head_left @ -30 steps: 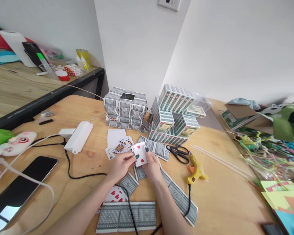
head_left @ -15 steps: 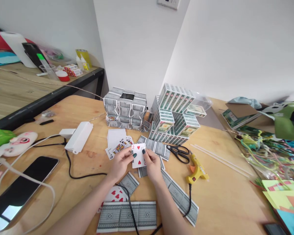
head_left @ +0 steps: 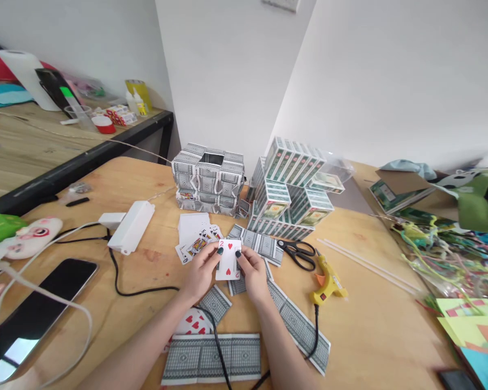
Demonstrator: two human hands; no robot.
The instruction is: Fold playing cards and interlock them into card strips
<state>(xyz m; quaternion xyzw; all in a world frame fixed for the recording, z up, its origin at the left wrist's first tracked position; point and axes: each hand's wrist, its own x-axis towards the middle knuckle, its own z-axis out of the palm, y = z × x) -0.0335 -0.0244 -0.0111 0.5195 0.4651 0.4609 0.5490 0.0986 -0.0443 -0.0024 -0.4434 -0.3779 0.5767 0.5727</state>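
A two of hearts card is held face up between my two hands, above the middle of the table. My left hand pinches its left edge, and my right hand grips the right edge. Just behind lie loose face-up cards and a white stack. Patterned card strips lie around: one near the front, another slanting at the right, one behind my right hand. A single patterned card rests below my left hand.
Behind stand a structure of folded cards and stacked card boxes. Black scissors and a yellow glue gun lie right. A white power strip, cables and a phone are left. Craft materials crowd the right edge.
The two of hearts has shifted slightly down and left in my hands, and my left fingertips now sit nearer its upper left corner. The surrounding objects are essentially unchanged.
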